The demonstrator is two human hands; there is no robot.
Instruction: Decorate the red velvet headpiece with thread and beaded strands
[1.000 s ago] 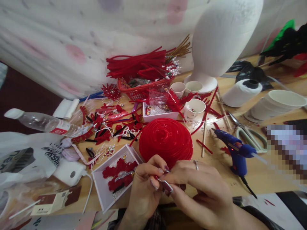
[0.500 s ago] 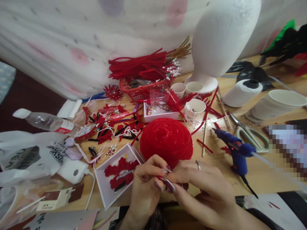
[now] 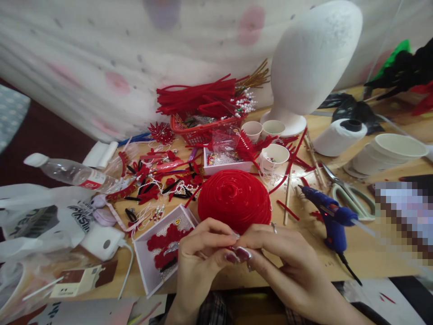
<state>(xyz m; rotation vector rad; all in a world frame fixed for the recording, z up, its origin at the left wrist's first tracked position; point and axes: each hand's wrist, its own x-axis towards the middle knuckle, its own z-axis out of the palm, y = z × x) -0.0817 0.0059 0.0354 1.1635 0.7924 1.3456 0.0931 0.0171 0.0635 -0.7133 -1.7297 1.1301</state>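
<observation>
My left hand [image 3: 206,259] and my right hand [image 3: 286,259] meet at their fingertips just in front of a round red dome [image 3: 235,198] of coiled fuzzy cord. Thumbs and forefingers of both hands are pinched together on a small red piece [image 3: 230,248]. Only a sliver of it shows between the fingers, so its shape is hidden. Left of my left hand, a white box [image 3: 149,275] holds dark red fuzzy flowers and white beads. A blue hot glue gun [image 3: 329,212] lies to the right of my right hand, with a red light on it.
Behind the dome are a red basket [image 3: 199,134] piled with red chenille stems [image 3: 196,97], paper cups [image 3: 274,155] and a white foam head [image 3: 311,58]. Scissors [image 3: 352,194] and a thread cone [image 3: 338,137] lie right; a plastic bottle [image 3: 67,171] and trinkets lie left.
Both hands have shifted slightly; the fingers have drawn closer together around the small red piece, which shows less than before. The camera view has tilted a little.
</observation>
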